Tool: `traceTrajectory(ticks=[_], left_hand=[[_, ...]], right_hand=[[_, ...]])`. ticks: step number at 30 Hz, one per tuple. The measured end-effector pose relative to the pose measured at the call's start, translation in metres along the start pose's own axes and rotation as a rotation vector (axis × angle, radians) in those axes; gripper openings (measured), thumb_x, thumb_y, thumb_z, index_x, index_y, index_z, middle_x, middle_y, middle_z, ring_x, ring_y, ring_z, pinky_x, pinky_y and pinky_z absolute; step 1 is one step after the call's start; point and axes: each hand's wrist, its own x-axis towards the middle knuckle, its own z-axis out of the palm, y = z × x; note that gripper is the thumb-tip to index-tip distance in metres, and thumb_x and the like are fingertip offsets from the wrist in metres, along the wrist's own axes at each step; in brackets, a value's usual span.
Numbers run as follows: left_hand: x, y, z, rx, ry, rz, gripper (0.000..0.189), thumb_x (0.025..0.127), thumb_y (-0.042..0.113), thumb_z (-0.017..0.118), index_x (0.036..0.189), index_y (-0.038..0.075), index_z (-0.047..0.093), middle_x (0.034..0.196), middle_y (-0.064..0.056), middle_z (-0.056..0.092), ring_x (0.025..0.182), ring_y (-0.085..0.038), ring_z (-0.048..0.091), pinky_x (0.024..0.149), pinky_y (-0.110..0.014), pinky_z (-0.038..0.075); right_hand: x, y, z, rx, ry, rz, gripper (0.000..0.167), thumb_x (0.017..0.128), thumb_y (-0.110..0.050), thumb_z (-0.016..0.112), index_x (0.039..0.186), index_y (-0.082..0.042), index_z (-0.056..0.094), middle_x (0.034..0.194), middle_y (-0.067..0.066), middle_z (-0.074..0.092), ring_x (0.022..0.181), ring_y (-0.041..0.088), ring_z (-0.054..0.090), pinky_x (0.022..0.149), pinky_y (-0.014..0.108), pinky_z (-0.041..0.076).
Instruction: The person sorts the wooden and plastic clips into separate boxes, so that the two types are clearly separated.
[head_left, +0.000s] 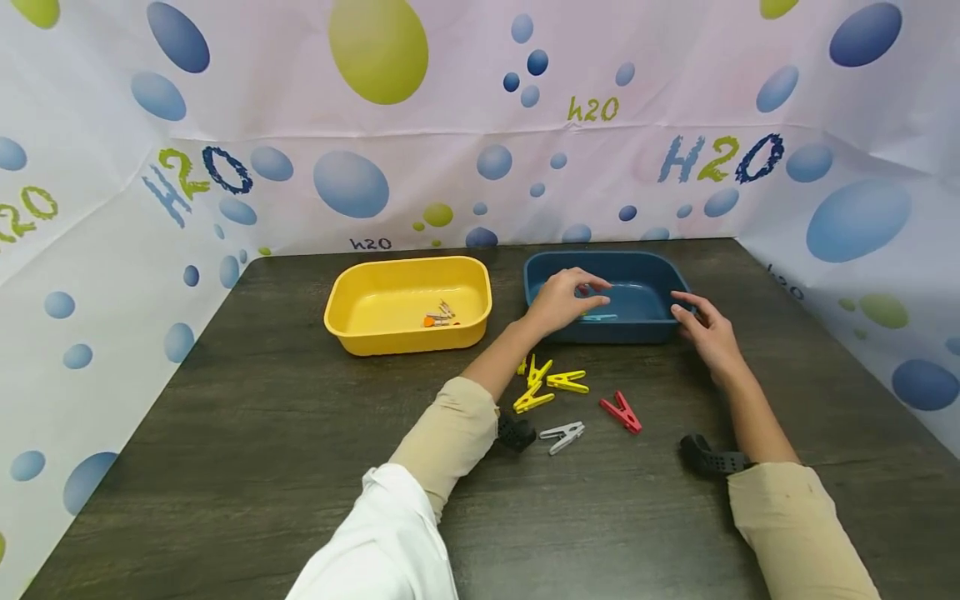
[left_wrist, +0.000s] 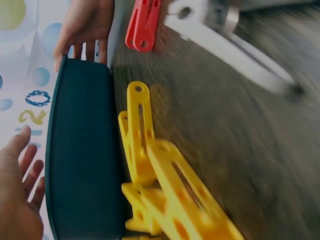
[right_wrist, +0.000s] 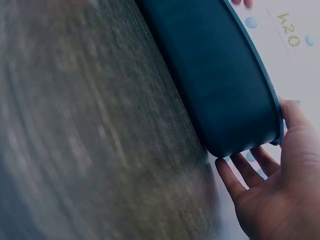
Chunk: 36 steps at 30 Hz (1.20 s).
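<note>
Over the left part of a dark blue tub (head_left: pixel 637 333), my left hand (head_left: pixel 564 300) hovers with thumb and fingers apart. Nothing shows between those fingers in the left wrist view. Below that hand, a light blue clothespin (head_left: pixel 600 317) lies inside the tub. My right hand (head_left: pixel 711 337) is at the tub's right end, its loosely extended fingertips (right_wrist: pixel 224 167) against the outer end wall and its thumb by the rim. In front of the tub lie several yellow clothespins (head_left: pixel 567 382), a red clothespin (head_left: pixel 621 412) and a white clothespin (head_left: pixel 562 436).
A yellow tub (head_left: pixel 405 340) stands left of the blue one, with small metal and orange pieces (head_left: pixel 441 317) inside. Both tubs are near the back of the dark wooden table (head_left: pixel 225 450). A white backdrop (head_left: pixel 450 150) with printed bubbles rises behind and at the sides.
</note>
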Motion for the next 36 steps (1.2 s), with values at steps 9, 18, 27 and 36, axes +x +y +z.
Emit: traceTrajectory(ticks=[9, 18, 27, 36], left_hand=[[-0.045, 0.005, -0.027, -0.113, -0.042, 0.033, 0.025, 0.088, 0.020, 0.065, 0.110, 0.009, 0.067, 0.104, -0.004, 0.058, 0.096, -0.020, 0.050, 0.076, -0.020, 0.041], [-0.102, -0.004, -0.038, -0.143, -0.063, -0.011, 0.027, 0.087, 0.018, 0.066, 0.109, 0.004, 0.067, 0.096, -0.003, 0.060, 0.089, -0.020, 0.053, 0.078, -0.034, 0.045], [-0.151, -0.018, -0.025, -0.081, -0.065, -0.129, 0.036, 0.082, 0.018, 0.071, 0.115, 0.007, 0.063, 0.096, 0.000, 0.059, 0.082, -0.009, 0.053, 0.072, -0.022, 0.045], [-0.159, -0.025, -0.020, 0.070, -0.026, -0.106, 0.038, 0.077, 0.031, 0.076, 0.106, 0.012, 0.060, 0.085, 0.007, 0.053, 0.077, -0.009, 0.046, 0.069, -0.023, 0.040]], right_hand=[[-0.001, 0.000, 0.001, 0.022, -0.003, 0.010, 0.049, 0.094, -0.036, 0.049, 0.137, -0.013, 0.044, 0.132, 0.015, 0.036, 0.108, 0.006, 0.044, 0.083, 0.017, 0.043], [0.000, 0.000, 0.000, 0.040, -0.002, 0.004, 0.049, 0.094, -0.034, 0.050, 0.138, -0.012, 0.044, 0.135, 0.016, 0.034, 0.108, 0.006, 0.044, 0.083, 0.016, 0.043], [0.001, 0.000, 0.004, 0.081, -0.008, 0.007, 0.046, 0.094, -0.032, 0.052, 0.136, -0.014, 0.047, 0.131, 0.015, 0.035, 0.105, 0.004, 0.046, 0.082, 0.014, 0.043], [0.000, 0.001, 0.001, 0.031, 0.004, 0.014, 0.046, 0.094, -0.034, 0.051, 0.136, -0.015, 0.046, 0.133, 0.016, 0.035, 0.107, 0.004, 0.045, 0.082, 0.015, 0.043]])
